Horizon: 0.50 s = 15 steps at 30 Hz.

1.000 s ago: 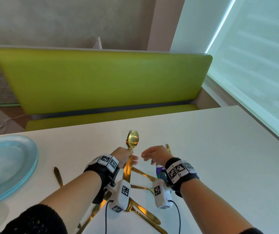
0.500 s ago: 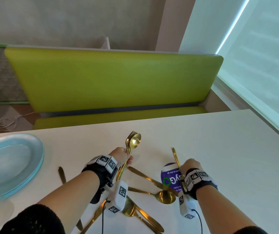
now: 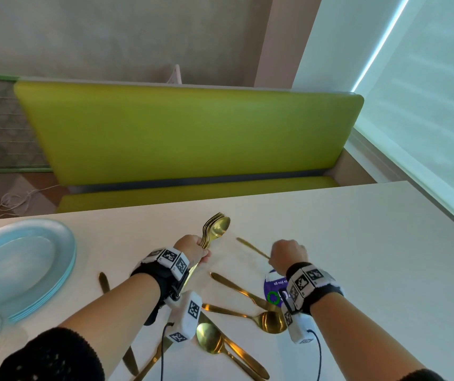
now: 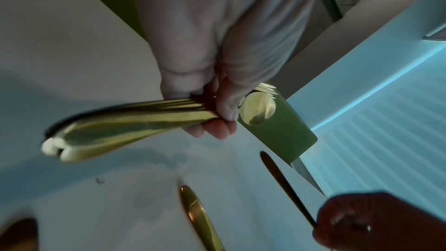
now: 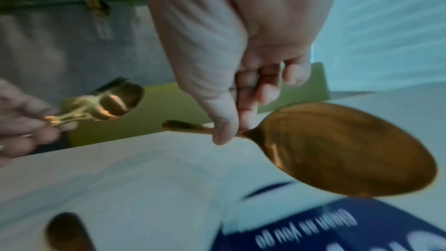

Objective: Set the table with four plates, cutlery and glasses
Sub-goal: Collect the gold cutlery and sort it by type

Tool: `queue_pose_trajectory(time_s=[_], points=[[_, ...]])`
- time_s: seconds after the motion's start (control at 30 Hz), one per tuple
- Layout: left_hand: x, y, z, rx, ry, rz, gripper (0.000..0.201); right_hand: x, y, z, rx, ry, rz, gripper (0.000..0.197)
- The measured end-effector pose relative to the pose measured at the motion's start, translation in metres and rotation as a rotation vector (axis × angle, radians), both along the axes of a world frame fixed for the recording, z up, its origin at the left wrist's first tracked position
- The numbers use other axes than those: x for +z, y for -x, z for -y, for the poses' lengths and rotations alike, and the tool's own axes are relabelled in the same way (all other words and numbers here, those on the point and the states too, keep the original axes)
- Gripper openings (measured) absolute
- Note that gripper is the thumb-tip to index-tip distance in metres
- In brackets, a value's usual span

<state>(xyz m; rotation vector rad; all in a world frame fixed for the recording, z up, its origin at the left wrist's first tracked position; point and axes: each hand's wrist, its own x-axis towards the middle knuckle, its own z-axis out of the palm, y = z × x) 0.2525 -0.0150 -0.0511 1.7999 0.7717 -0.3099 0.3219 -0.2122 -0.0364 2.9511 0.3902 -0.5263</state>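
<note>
Two hands over the table's middle: left hand clutches a bundle of gold cutlery (forks plus a spoon), right hand pinches one gold spoon by its neck.

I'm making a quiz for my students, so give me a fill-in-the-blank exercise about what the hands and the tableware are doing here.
1. The left hand grips a bundle of gold forks and spoons, while the right hand pinches a single gold ____.
2. The stack of pale ____ round plates sits on the white table.
3. The padded bench beyond the table is ____ in colour.

Missing words: spoon; blue; green
</note>
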Motion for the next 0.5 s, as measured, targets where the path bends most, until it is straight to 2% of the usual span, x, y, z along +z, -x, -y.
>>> queue_pose_trajectory(time_s=[0.13, 0.23, 0.3, 0.4, 0.5], points=[[0.004, 0.001, -0.002, -0.081, -0.059, -0.012, 0.019, 0.022, 0.016, -0.03, 0.456, 0.055, 0.116, 0.026], [0.011, 0.007, -0.001, -0.188, -0.047, -0.024, 0.015, 0.031, 0.034, -0.048, 0.685, 0.087, 0.172, 0.028], [0.018, 0.013, 0.0, -0.314, -0.044, -0.049, 0.015, 0.034, 0.044, -0.059, 0.778, 0.093, 0.191, 0.029], [0.027, 0.021, 0.002, -0.499, -0.142, -0.095, 0.011, 0.039, 0.059, -0.072, 0.863, 0.097, 0.208, 0.03], [0.029, 0.03, 0.002, -0.606, -0.241, -0.123, 0.025, 0.042, 0.069, -0.08, 0.92, 0.097, 0.218, 0.028]])
